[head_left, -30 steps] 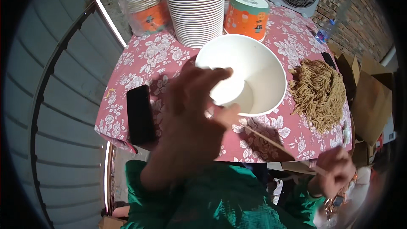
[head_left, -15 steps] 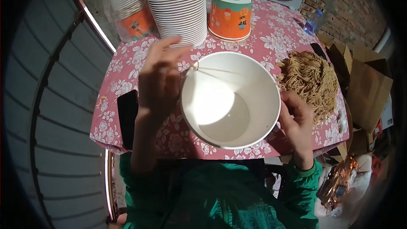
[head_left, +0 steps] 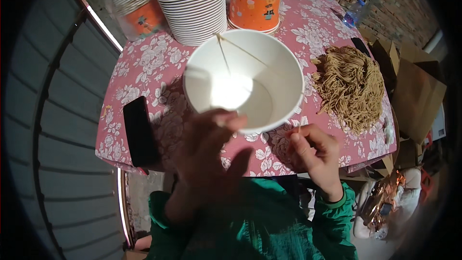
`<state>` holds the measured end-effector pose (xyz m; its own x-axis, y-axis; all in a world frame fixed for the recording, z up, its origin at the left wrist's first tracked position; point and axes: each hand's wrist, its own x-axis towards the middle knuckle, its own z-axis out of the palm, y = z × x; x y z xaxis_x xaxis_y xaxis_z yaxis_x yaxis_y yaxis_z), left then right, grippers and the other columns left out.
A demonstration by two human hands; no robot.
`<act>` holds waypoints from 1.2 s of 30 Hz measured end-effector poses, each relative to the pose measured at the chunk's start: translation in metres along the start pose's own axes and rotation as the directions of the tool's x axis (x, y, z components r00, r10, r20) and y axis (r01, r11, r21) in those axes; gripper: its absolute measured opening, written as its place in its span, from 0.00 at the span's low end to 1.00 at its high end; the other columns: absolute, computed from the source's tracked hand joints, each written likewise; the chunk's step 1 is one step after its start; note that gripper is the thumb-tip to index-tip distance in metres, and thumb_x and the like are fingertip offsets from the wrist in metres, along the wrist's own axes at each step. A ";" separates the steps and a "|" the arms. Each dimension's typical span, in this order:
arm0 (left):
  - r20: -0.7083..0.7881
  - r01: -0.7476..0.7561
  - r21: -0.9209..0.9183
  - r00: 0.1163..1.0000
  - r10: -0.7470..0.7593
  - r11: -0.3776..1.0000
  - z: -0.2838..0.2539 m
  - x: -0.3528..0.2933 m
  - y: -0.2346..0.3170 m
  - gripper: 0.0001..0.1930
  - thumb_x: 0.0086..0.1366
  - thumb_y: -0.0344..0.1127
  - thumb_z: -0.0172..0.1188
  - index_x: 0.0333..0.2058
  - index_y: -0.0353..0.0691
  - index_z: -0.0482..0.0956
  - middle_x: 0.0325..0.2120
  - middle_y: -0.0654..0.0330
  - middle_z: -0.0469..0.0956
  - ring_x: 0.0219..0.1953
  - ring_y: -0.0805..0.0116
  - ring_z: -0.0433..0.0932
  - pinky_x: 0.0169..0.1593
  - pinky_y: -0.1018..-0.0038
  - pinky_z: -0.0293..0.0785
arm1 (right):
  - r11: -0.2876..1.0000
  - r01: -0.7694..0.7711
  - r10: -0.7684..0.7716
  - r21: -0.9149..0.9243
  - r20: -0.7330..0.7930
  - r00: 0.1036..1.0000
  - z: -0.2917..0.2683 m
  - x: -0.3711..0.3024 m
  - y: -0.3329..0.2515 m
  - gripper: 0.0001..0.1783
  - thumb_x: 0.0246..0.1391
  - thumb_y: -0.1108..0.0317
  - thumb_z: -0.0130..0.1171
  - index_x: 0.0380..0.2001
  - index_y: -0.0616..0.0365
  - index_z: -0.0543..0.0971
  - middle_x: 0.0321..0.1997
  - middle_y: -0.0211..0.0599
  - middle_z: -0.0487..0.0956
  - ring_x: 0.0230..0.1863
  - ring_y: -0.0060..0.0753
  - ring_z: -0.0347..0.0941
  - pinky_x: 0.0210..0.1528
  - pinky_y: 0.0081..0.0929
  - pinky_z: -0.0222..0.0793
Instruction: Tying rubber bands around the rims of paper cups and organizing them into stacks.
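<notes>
White, smooth round bucket [head_left: 257, 103]: thin tan cord [head_left: 245, 52] crosses its interior. Right hand [head_left: 316, 155] pinches cord; left hand [head_left: 204, 149] spread wide.

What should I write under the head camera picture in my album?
Right hand pinching string, blurred left hand by a white tub, and a tan heap of strings to the right.

The head-worn fisheye looks down over the table [head_left: 313, 31] from close.
</notes>
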<state>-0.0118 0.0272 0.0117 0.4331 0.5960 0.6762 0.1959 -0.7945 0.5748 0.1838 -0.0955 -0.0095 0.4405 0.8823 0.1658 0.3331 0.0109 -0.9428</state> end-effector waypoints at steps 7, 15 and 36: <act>-0.109 -0.060 0.095 0.992 0.070 0.994 -0.012 0.014 -0.040 0.21 0.56 0.20 0.61 0.51 0.35 0.82 0.54 0.47 0.76 0.39 0.62 0.81 0.38 0.72 0.78 | 0.892 -0.173 0.074 0.419 0.244 0.967 0.014 -0.021 -0.010 0.11 0.71 0.72 0.54 0.40 0.72 0.81 0.31 0.38 0.83 0.25 0.21 0.78 0.27 0.17 0.70; 0.532 0.634 -0.610 0.772 -0.348 0.475 -0.009 -0.046 0.023 0.33 0.60 0.24 0.70 0.63 0.32 0.69 0.42 0.60 0.80 0.30 0.81 0.78 0.31 0.82 0.71 | 0.492 -0.244 -0.070 0.836 0.317 0.946 0.025 -0.015 -0.016 0.13 0.70 0.72 0.46 0.40 0.72 0.77 0.33 0.50 0.83 0.25 0.35 0.79 0.31 0.27 0.77; 0.276 0.255 -0.249 0.943 -0.184 0.934 -0.008 -0.037 0.003 0.06 0.60 0.20 0.66 0.36 0.35 0.81 0.28 0.56 0.81 0.24 0.70 0.79 0.27 0.73 0.72 | 0.948 0.218 -0.287 -0.232 -0.324 0.901 0.022 -0.010 -0.018 0.22 0.60 0.83 0.56 0.59 0.73 0.73 0.59 0.51 0.74 0.32 0.25 0.76 0.31 0.22 0.70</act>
<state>-0.0346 0.0034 -0.0078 0.6156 0.6761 0.4049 0.0748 -0.5616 0.8240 0.1551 -0.0946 -0.0007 0.5717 0.6397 0.5137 0.6053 0.0938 -0.7905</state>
